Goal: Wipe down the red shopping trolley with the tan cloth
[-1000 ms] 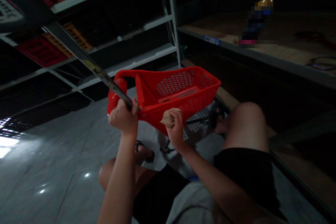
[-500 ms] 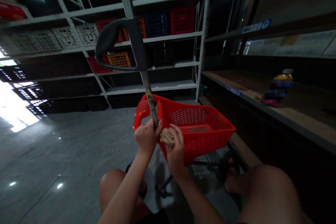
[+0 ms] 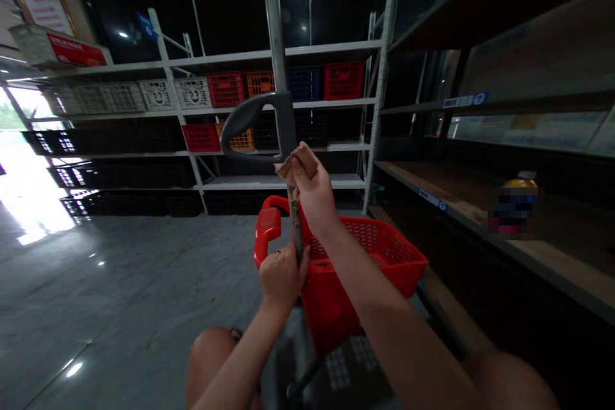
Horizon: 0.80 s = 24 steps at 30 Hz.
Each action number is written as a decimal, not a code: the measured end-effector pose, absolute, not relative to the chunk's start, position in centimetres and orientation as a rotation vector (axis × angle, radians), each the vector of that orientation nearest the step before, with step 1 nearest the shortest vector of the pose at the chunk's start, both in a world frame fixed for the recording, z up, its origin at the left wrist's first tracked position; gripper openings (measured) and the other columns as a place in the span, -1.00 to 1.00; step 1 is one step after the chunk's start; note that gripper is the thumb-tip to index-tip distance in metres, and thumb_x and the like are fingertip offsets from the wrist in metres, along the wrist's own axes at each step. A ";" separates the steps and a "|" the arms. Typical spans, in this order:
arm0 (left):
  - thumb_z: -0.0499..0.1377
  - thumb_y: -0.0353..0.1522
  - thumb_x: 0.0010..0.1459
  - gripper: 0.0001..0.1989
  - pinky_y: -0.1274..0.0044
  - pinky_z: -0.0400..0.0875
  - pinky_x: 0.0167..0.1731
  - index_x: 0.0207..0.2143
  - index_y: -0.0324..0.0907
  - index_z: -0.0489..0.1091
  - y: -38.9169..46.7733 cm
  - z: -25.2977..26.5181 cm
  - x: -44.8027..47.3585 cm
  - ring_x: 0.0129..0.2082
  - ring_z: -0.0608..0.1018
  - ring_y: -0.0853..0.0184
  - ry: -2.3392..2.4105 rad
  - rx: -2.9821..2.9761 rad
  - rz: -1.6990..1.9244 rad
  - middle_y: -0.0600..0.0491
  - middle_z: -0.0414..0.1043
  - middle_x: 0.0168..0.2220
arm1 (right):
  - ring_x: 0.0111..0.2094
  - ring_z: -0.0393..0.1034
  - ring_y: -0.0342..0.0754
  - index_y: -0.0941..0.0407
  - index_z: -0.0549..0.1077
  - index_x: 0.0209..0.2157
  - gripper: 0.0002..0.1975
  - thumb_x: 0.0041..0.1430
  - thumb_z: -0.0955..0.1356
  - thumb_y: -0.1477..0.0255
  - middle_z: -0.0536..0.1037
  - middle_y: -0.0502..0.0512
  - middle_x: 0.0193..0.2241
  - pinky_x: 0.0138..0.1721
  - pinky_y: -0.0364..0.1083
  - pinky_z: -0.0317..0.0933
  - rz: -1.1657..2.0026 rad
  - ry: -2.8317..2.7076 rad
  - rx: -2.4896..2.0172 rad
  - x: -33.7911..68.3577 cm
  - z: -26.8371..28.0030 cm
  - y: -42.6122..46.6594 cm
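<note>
My left hand (image 3: 281,277) is wrapped round the lower visible part of a metal pole (image 3: 277,32) with a grey loop handle (image 3: 287,125) partway up. A worn yellowish label or residue marks the pole above that hand. Higher up, my right hand (image 3: 318,202) pinches a crumpled tan cloth or paper (image 3: 307,159) against the pole, just under the loop handle. Behind and below my hands stands a red plastic basket cart (image 3: 336,295) with perforated sides and a red grip (image 3: 267,230). The lower end of the pole is hidden.
White metal racks (image 3: 331,104) with coloured crates (image 3: 343,80) stand across the back. To my right, wooden shelving (image 3: 461,214) holds a bottle (image 3: 521,195), partly blurred out. My knee (image 3: 211,352) is low in front, over the grey floor (image 3: 144,295).
My right hand has moved up the pole with the tan cloth or paper, from beside my left hand to under the loop handle. My left hand still grips the pole. The view has shifted.
</note>
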<state>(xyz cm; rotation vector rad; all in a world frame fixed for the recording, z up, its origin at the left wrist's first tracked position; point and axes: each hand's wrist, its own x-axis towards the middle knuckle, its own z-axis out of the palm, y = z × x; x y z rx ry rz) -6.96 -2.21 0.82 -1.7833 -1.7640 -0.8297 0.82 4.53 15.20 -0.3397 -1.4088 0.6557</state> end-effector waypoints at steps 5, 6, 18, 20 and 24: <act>0.09 -0.19 0.26 -0.65 0.39 0.45 -0.19 -0.08 -0.20 0.51 -2.5 1.2 -7.4 -0.14 0.64 0.08 -1.731 -1.896 -0.779 -0.18 0.62 -0.17 | 0.00 0.56 -0.05 0.06 0.43 0.05 -0.62 0.17 0.38 0.50 0.62 0.08 -0.02 0.07 -0.01 0.47 0.910 -1.506 -0.525 2.0 4.3 4.0; 0.10 -0.19 0.25 -0.60 0.37 0.45 -0.14 0.00 -0.22 0.49 -2.6 1.3 -7.4 -0.04 0.61 0.05 -1.716 -1.920 -0.775 -0.21 0.59 -0.07 | -0.03 0.57 -0.05 0.07 0.45 -0.01 -0.65 0.14 0.38 0.53 0.64 0.07 -0.06 0.06 -0.01 0.48 0.949 -1.510 -0.551 2.3 3.0 3.5; 0.10 -0.17 0.19 -0.66 0.40 0.38 -0.32 -0.22 -0.25 0.50 -2.3 1.5 -7.7 -0.33 0.63 0.04 -1.829 -1.953 -0.562 -0.21 0.58 -0.36 | 0.14 0.43 -0.06 0.17 0.40 0.15 -0.47 0.13 0.27 0.70 0.52 0.16 0.10 0.25 -0.05 0.30 0.593 -1.601 -0.779 2.8 3.1 0.8; 0.11 -0.13 0.20 -0.64 0.41 0.35 -0.33 -0.22 -0.24 0.48 -2.2 1.3 -7.9 -0.33 0.63 0.05 -1.818 -1.936 -0.573 -0.20 0.58 -0.37 | 0.16 0.41 -0.03 0.18 0.47 0.10 -0.45 0.09 0.21 0.73 0.52 0.20 0.10 0.28 -0.04 0.27 0.468 -1.724 -0.825 4.9 -0.8 -0.9; 0.06 0.06 0.21 -0.48 0.44 0.25 -0.40 -0.25 -0.22 0.44 -2.5 1.4 -8.3 -0.37 0.60 0.04 -1.815 -1.970 -0.520 -0.17 0.54 -0.43 | 0.29 0.27 -0.03 0.11 0.41 0.21 -0.31 0.08 0.15 0.75 0.43 0.19 0.22 0.34 0.04 0.18 0.242 -1.937 -0.882 10.7 -6.6 -1.8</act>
